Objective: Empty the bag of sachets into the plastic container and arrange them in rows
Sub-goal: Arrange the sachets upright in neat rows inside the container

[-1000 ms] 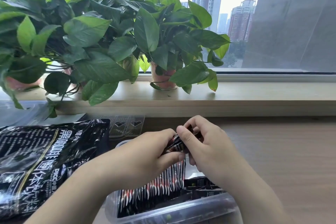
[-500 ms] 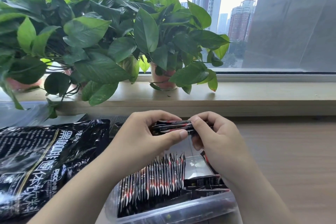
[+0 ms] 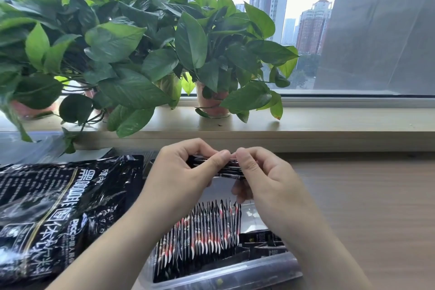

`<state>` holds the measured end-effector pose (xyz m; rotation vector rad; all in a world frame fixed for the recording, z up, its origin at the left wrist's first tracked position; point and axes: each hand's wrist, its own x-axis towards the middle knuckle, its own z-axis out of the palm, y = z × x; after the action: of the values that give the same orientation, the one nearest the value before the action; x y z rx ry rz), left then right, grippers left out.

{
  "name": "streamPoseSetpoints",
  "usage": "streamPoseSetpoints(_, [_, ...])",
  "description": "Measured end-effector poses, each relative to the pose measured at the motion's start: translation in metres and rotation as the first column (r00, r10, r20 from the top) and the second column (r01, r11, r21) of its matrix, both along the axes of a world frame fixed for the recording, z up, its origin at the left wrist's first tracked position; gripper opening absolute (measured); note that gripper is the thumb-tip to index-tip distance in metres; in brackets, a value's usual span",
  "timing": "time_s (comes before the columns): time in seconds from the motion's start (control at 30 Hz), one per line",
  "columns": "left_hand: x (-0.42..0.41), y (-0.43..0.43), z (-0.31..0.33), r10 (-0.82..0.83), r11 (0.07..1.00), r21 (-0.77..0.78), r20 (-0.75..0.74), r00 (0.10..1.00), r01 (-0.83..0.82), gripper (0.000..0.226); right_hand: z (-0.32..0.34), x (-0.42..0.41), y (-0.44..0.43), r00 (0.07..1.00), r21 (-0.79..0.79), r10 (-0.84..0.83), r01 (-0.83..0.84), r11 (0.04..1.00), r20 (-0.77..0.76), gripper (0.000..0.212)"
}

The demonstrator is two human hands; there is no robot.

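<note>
A clear plastic container [image 3: 235,278] sits at the bottom middle of the wooden desk. Inside it a row of black sachets with red and white marks [image 3: 202,231] stands on edge, and a few more lie flat at its right [image 3: 263,241]. Above the container, my left hand [image 3: 179,172] and my right hand [image 3: 261,172] together pinch a small bundle of black sachets [image 3: 226,168], held level between the fingertips. The big black glossy bag [image 3: 54,214] lies flat to the left of the container.
Potted leafy plants [image 3: 131,54] stand on the window sill [image 3: 329,125] behind the desk, their leaves hanging over the far left. Clear plastic packaging [image 3: 26,146] lies beyond the bag. Bare wooden desk [image 3: 364,207] stretches to the right.
Both hands have risen from the container with the bundle of sachets, which has turned from tilted to level. The row in the container now shows more fully.
</note>
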<state>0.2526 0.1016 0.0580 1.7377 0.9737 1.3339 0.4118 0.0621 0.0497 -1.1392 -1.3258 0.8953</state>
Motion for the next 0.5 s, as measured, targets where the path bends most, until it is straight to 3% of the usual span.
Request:
streamPoseSetpoints(0.1, [0.0008,0.0001,-0.0021,-0.008,0.999,0.031,-0.043,0.999,0.009,0.031,-0.0006,-0.0018,0.0008,0.996,-0.115,0.009,-0.020,0.993,-0.093,0.036])
streamPoseSetpoints(0.33, [0.0011,-0.0009,-0.0007,-0.065,0.998,-0.018,-0.033,0.997,0.064,0.046,-0.0036,-0.0087,0.0037,0.985,-0.030,-0.152,0.150,0.988,-0.077,0.027])
streamPoseSetpoints(0.5, [0.0006,0.0002,-0.0038,-0.020,0.999,0.030,-0.031,0.999,0.021,0.033,-0.0009,-0.0092,0.0007,0.989,-0.042,-0.126,0.123,0.991,-0.076,0.024])
